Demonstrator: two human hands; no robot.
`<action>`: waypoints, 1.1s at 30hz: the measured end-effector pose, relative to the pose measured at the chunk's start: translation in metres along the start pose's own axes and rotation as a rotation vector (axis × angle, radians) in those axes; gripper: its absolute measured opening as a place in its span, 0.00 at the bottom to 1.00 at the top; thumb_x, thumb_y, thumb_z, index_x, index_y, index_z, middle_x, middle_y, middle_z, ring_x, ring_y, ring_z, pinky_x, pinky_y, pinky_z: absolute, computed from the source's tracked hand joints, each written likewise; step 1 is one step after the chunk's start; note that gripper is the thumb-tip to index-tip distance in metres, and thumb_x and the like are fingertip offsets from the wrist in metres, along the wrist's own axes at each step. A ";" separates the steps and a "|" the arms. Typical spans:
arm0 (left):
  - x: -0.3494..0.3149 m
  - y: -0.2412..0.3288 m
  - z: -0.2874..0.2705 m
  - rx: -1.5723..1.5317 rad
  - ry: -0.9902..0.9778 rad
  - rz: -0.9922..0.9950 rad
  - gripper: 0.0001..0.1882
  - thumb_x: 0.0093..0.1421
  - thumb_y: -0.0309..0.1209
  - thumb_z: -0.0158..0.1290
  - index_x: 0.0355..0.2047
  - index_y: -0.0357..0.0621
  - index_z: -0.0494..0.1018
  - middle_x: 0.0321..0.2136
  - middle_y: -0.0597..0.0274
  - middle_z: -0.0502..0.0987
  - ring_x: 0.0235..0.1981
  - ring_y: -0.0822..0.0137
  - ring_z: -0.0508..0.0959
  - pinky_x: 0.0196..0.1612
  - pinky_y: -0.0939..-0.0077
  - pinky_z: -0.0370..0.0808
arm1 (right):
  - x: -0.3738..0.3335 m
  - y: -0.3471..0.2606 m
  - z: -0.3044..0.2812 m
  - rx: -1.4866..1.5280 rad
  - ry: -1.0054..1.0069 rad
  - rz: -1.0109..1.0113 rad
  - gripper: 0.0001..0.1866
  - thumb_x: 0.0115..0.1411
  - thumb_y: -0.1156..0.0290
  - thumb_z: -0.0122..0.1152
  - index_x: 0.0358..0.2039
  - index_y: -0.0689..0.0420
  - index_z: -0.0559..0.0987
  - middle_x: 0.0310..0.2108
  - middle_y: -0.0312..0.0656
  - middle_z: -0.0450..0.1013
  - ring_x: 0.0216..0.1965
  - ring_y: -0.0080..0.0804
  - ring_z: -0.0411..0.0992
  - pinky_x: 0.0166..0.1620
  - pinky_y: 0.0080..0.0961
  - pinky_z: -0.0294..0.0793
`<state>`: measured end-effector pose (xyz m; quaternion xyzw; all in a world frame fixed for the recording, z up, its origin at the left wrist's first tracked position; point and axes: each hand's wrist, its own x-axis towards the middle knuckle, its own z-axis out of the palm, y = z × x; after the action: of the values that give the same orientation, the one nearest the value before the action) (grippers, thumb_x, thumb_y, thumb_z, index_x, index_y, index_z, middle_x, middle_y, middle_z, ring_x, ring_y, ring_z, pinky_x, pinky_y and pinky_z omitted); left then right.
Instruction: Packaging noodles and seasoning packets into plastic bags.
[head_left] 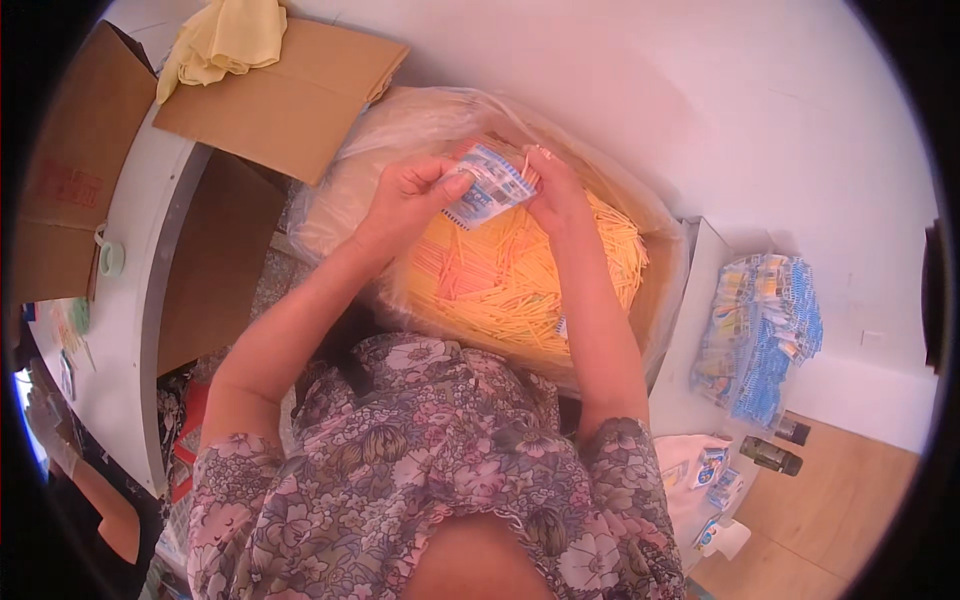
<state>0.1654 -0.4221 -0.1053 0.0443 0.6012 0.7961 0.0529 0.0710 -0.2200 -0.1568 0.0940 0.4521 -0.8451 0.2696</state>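
Between my two hands is a small blue-and-white printed packet (490, 185), held above a plastic-lined carton (655, 285). My left hand (405, 205) pinches the packet's left side with thumb and fingers. At its right edge, my right hand (560, 195) has its fingers closed; thin pale stick-like pieces seem to show at the fingertips, too small to tell for certain. Below, a heap of thin yellow and pinkish-orange sticks (500, 270) fills the carton. Whether the packet is sealed or torn I cannot tell.
Clear bags of blue-edged packets (760, 335) stand on the right, near two dark-labelled bottles (771, 455) and loose packets (712, 468). Left is a white table (130, 330) with a cardboard flap (280, 85), yellow cloth (228, 40) and tape roll (111, 259). Another person's arm (105, 500) shows lower left.
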 end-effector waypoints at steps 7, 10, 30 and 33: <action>0.013 0.012 0.034 0.226 -0.388 0.026 0.09 0.56 0.30 0.55 0.32 0.35 0.77 0.40 0.60 0.73 0.42 0.77 0.71 0.41 0.76 0.71 | -0.088 -0.007 0.053 -0.021 -0.152 -0.187 0.15 0.63 0.60 0.51 0.37 0.60 0.69 0.34 0.42 0.72 0.34 0.27 0.72 0.37 0.25 0.74; 0.010 0.014 0.047 0.194 -0.528 -0.143 0.12 0.57 0.34 0.56 0.33 0.35 0.77 0.51 0.64 0.66 0.50 0.76 0.65 0.49 0.77 0.66 | -0.107 -0.003 0.054 -0.141 -0.118 -0.269 0.18 0.64 0.57 0.49 0.39 0.62 0.69 0.42 0.47 0.72 0.39 0.27 0.72 0.40 0.23 0.74; -0.008 -0.028 0.077 0.352 -0.539 0.193 0.06 0.57 0.25 0.54 0.33 0.36 0.76 0.29 0.60 0.76 0.32 0.71 0.76 0.34 0.77 0.72 | -0.159 -0.013 0.024 -1.005 0.394 -0.828 0.11 0.54 0.69 0.62 0.21 0.60 0.71 0.17 0.33 0.65 0.20 0.17 0.61 0.24 0.21 0.64; -0.006 -0.025 0.071 0.234 -0.446 -0.034 0.06 0.57 0.26 0.55 0.30 0.34 0.76 0.24 0.66 0.77 0.27 0.78 0.74 0.30 0.80 0.71 | -0.180 -0.023 0.000 -1.075 0.606 -0.700 0.10 0.54 0.70 0.61 0.22 0.61 0.71 0.15 0.35 0.65 0.19 0.18 0.61 0.23 0.23 0.64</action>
<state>0.1819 -0.3484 -0.1102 0.2145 0.6632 0.6907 0.1923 0.2095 -0.1431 -0.0677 0.0280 0.8652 -0.4788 -0.1463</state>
